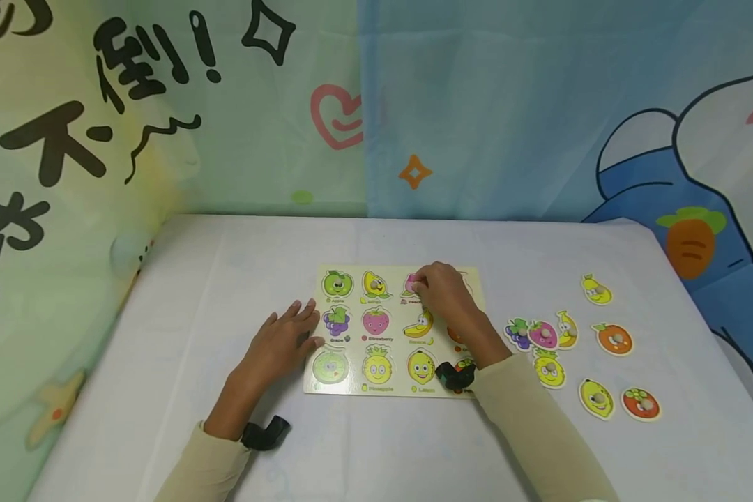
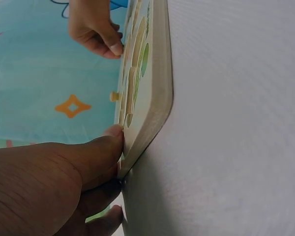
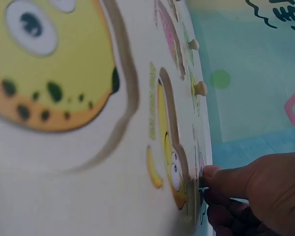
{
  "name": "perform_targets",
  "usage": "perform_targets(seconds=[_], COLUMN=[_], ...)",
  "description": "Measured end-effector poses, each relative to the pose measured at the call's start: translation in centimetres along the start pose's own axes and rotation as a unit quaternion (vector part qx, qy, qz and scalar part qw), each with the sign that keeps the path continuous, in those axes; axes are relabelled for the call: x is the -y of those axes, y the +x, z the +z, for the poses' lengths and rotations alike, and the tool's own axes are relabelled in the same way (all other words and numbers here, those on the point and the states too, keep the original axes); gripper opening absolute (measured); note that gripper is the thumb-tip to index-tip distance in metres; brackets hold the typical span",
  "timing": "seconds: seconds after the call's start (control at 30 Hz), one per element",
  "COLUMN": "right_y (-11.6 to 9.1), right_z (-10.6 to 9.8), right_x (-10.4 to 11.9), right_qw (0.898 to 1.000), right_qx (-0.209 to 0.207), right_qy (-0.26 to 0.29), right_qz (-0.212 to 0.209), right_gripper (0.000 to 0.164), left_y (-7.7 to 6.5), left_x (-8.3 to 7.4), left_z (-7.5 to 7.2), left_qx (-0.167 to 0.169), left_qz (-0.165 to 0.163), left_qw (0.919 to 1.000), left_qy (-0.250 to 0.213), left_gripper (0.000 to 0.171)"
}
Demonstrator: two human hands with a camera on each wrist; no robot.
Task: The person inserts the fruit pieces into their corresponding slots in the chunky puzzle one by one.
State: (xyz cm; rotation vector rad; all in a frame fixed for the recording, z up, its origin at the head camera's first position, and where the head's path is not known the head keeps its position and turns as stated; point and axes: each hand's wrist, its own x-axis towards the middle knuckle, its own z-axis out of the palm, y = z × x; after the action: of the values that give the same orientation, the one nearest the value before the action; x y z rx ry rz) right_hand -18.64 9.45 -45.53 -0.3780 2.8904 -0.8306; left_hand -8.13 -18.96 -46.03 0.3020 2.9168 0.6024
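Observation:
A pale wooden fruit puzzle board (image 1: 399, 369) lies on the white table. My left hand (image 1: 282, 348) rests at its left edge, fingers spread and thumb touching the board; the left wrist view shows the thumb (image 2: 105, 147) against the board's corner. Over the top row, my right hand (image 1: 445, 293) pinches a pink peach piece (image 1: 410, 284) at the peach slot. Its fingertips meet at the board's face in the right wrist view, partly hiding the piece. An apple piece (image 1: 337, 284) and a yellow mango-like piece (image 1: 374, 284) sit in the same row, their knobs sticking up.
Loose pieces lie right of the board: grapes (image 1: 518, 333), strawberry (image 1: 543, 335), banana (image 1: 567, 330) and pineapple (image 1: 549, 369) bunched together. Apart from them are a pear (image 1: 596, 289), orange (image 1: 613, 339), lemon (image 1: 597, 399) and tomato (image 1: 641, 404). A printed curtain (image 1: 477, 111) hangs behind.

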Motion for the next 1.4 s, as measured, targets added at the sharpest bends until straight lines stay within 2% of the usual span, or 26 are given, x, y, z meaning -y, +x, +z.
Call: perform_targets(seconds=[0.17, 0.5, 0.87, 1.23, 1.4], right_y=[-0.2, -0.3, -1.0, -2.1, -2.5], right_z=[-0.1, -0.9, -1.5, -2.5, -3.4], right_x=[-0.3, -0.8, -2.4, -4.3, -5.7], right_qw=[1.000, 1.000, 0.997, 0.996, 0.995], right_qx=[0.003, 0.013, -0.026, -0.051, -0.075], right_qy=[-0.001, 0.017, 0.059, 0.064, 0.069], right_qz=[-0.021, -0.017, -0.031, -0.036, -0.011], right_gripper=[0.018, 0.023, 0.019, 0.022, 0.022], left_y=[-0.1, -0.1, 0.0, -0.1, -0.1], left_x=[0.0, -0.1, -0.1, -0.1, -0.1], left_z=[0.0, 0.2, 0.1, 0.0, 0.1], left_qx=[0.002, -0.005, -0.005, 0.000, -0.001], left_qz=[-0.003, 0.000, 0.000, 0.001, 0.001], left_qw=[1.0000, 1.0000, 1.0000, 1.0000, 1.0000], left_qy=[0.002, -0.008, 0.004, 0.002, 0.009], left_gripper=[0.056, 0.055, 0.055, 0.056, 0.055])
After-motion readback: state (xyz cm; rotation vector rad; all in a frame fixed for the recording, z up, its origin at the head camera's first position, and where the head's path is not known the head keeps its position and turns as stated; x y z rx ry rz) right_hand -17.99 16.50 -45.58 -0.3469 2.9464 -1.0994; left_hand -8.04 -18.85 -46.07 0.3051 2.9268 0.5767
